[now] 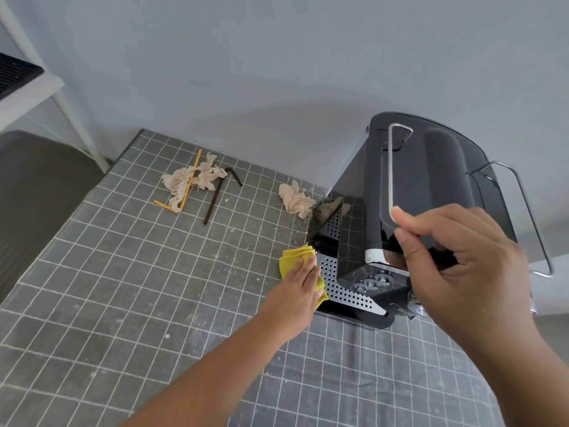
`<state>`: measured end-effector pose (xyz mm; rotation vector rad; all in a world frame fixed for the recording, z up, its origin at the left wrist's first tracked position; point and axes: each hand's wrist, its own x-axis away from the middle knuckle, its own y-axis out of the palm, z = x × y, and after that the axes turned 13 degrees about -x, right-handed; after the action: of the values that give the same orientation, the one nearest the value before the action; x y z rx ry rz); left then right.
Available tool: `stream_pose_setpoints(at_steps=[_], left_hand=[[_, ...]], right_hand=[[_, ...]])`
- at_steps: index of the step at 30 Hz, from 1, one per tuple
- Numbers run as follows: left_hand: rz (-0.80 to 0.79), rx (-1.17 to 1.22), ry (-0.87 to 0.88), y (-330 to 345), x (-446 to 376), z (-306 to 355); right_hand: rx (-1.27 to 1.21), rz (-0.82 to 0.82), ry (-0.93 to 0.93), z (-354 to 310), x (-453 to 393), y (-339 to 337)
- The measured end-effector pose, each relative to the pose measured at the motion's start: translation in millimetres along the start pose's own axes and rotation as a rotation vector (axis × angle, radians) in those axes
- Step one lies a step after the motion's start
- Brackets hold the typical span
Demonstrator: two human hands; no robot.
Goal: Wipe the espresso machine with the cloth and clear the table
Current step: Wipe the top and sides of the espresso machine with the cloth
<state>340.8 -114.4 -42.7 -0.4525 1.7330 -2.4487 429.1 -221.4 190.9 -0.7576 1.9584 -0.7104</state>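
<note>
A black espresso machine point(428, 180) stands at the right of the grey checked table point(123, 288), its perforated metal drip tray point(338, 291) facing left. My left hand point(298, 300) presses a folded yellow cloth point(292, 260) flat against the left edge of that tray. My right hand point(455, 266) grips the machine's upper front corner, thumb on the chrome rail. Crumpled beige tissue point(197, 177) lies at the back with a yellow straw point(187, 186) and a dark bent straw point(215, 198). A second tissue wad point(295, 198) sits beside the machine.
A white wall runs behind the table. A white shelf frame point(70, 118) with a black grille point(15, 75) stands at the far left, above a dark floor strip. White crumbs dot the tablecloth.
</note>
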Motion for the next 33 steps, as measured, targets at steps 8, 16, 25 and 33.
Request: stream_pose_setpoints(at_steps=[8,16,25,33], left_hand=[[0.182,0.179,-0.072,-8.0,-26.8,-7.5],[0.355,1.444,-0.446,-27.7,-35.1,21.4],[0.344,1.671,0.084,-146.2,-71.4,8.3],[0.361,1.553,0.285,-139.5,18.4,38.3]], right_hand=[[0.009,0.004,-0.005,-0.4,0.1,0.2],[0.005,0.023,-0.023,-0.7,0.1,1.8],[-0.011,0.007,-0.017,2.2,1.0,0.7],[-0.020,0.002,-0.009,2.4,0.9,0.4]])
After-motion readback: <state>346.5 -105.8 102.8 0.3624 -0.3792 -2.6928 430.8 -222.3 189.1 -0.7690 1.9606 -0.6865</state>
